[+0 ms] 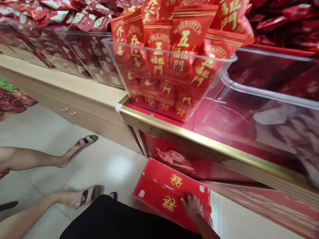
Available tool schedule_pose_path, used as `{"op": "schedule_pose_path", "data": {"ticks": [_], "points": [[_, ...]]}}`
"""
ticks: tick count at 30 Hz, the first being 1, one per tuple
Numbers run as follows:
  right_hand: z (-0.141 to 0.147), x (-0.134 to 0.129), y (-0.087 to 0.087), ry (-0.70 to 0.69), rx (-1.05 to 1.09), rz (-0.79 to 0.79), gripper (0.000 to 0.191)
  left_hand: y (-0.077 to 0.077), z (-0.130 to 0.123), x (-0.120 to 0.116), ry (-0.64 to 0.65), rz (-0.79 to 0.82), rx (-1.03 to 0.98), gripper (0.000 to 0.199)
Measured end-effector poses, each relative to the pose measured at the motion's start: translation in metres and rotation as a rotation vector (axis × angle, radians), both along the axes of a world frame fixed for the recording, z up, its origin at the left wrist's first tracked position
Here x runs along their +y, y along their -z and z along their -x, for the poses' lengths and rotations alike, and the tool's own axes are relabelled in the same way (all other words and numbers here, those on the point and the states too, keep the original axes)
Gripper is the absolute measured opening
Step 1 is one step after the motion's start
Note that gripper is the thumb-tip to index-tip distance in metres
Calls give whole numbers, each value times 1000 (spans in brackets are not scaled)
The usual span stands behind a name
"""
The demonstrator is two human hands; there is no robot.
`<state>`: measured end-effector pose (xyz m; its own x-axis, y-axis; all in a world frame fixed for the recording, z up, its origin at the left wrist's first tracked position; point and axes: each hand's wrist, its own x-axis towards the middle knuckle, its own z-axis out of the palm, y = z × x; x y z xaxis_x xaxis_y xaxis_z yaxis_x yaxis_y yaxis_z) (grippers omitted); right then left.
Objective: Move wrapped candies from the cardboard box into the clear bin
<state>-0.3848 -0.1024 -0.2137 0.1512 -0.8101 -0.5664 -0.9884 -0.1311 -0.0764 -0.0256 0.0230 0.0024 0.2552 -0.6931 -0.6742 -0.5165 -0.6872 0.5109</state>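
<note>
A red box (159, 184) with gold double-happiness characters lies on the floor against the base of the display counter. My right hand (193, 205) rests on top of it near its right end, palm down, with the fingers apart and the forearm coming from the bottom edge. What look like fingertips show at the box's right edge; whose they are cannot be made out. My left hand is not in view. Above the box, a clear bin (154, 99) full of red packets with gold characters stands on the counter.
A gold-edged counter rim (199, 137) overhangs the box. More clear bins (82, 49) of packets line the beige shelf (99, 91). At the left, another person's bare legs (35, 157) and sandals (86, 141) are on the tiles. Black clothing (112, 222) covers the bottom centre.
</note>
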Motion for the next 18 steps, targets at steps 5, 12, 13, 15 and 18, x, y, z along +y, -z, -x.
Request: {"op": "schedule_pose_path", "data": {"ticks": [5, 12, 13, 15, 18], "points": [[0, 9, -8, -180, -64, -80, 44, -4, 79, 38, 139, -54, 36, 20], [-32, 32, -9, -275, -37, -78, 55, 27, 104, 10, 243, -9, 70, 18], [-36, 31, -9, -245, -11, -68, 55, 35, 101, 1, 265, 2, 69, 19], [-39, 29, -13, -205, 17, -76, 55, 53, 96, -18, 319, 24, 50, 22], [-34, 35, -25, -225, -11, -188, 51, 84, 98, -45, 428, 43, -5, 33]]}}
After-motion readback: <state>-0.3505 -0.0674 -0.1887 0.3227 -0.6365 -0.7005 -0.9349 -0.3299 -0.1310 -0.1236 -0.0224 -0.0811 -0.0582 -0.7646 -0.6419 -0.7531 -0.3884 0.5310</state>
